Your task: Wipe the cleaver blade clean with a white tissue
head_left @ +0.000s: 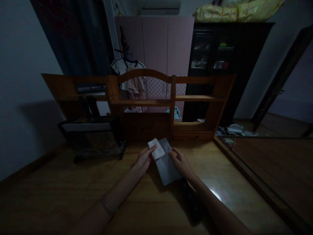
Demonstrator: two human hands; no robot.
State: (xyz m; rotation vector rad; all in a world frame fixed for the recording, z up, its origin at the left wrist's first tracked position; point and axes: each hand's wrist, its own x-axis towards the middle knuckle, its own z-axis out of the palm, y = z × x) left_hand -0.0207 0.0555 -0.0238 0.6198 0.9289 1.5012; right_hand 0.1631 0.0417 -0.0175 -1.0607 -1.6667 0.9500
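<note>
A flat grey rectangular slab [167, 164], like a tablet or thin box, is held tilted above the wooden desk [73, 195]. My right hand [181, 163] grips its right edge with the fingers curled round it. A small folded white cloth [156, 148] lies against the slab's upper left corner. My left hand [143, 160] presses that cloth onto the slab with its fingertips together.
A wooden shelf unit [171, 98] stands at the desk's back edge. A dark tray-like rack [93, 130] sits at the back left. Something dark lies on the desk under my right forearm [193, 202]. A second wooden surface [274, 166] adjoins on the right.
</note>
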